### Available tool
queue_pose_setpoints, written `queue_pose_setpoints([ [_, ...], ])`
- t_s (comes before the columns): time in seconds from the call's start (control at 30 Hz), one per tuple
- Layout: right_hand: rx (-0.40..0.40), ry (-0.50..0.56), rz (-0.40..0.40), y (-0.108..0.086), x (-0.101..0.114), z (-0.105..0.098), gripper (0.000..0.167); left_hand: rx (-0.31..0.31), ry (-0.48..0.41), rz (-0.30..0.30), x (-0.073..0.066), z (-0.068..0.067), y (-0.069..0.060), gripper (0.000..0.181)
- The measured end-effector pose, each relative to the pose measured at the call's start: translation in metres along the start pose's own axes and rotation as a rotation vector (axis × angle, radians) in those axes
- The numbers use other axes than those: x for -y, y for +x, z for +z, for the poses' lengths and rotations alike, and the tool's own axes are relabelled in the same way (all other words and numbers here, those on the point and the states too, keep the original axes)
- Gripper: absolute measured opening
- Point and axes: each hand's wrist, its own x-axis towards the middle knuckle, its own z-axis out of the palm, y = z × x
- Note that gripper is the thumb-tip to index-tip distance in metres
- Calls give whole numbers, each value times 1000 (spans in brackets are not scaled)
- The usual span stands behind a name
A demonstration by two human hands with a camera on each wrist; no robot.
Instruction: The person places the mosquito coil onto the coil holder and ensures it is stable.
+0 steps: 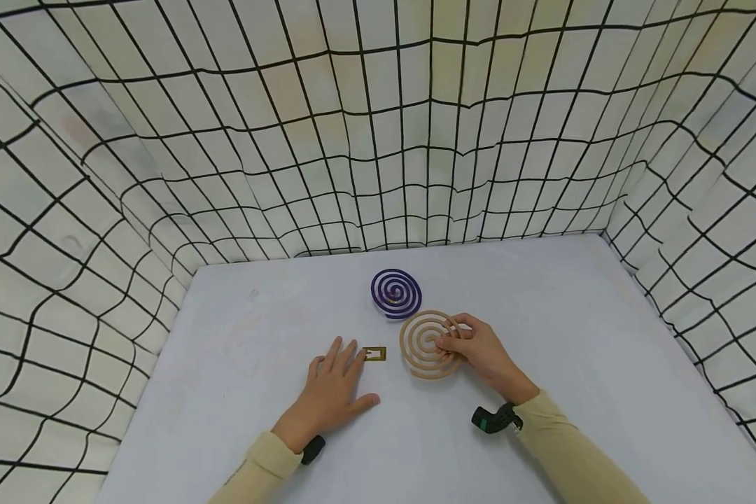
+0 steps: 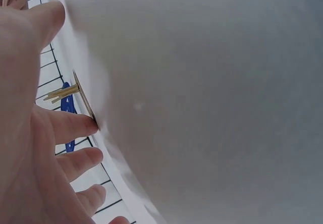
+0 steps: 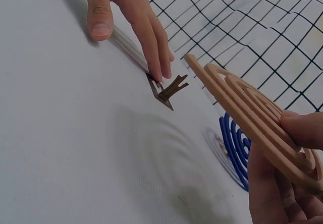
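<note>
My right hand (image 1: 488, 357) pinches a tan mosquito coil (image 1: 428, 341) by its right side, thumb on top and fingers beneath. In the right wrist view the coil (image 3: 242, 114) is tilted and held above the white table. My left hand (image 1: 329, 393) lies with fingers spread, one fingertip on the edge of a small brass-coloured metal coil stand (image 1: 383, 354). A forked prong stands up from the flat frame of this stand (image 3: 164, 95). Beyond both hands lies a dark blue-purple mosquito coil (image 1: 396, 293) on the table.
A white table (image 1: 258, 301) carries these things. White walls with a black net (image 1: 378, 140) over them rise behind it and on both sides. Each wrist wears a dark camera (image 1: 493, 420), and the sleeves (image 1: 573, 448) are beige.
</note>
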Motion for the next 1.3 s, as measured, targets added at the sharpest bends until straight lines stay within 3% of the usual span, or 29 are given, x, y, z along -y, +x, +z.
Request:
queue_pose_setpoints([
  [0.47, 17, -6, 1, 5, -3, 11, 35, 2, 15, 25, -4, 6, 5, 88],
  [0.8, -22, -50, 12, 11, -5, 15, 43, 17, 18, 28, -7, 4, 5, 88],
  [1.3, -43, -36, 37, 15, -8, 22, 46, 5, 14, 44, -12, 6, 7, 88],
])
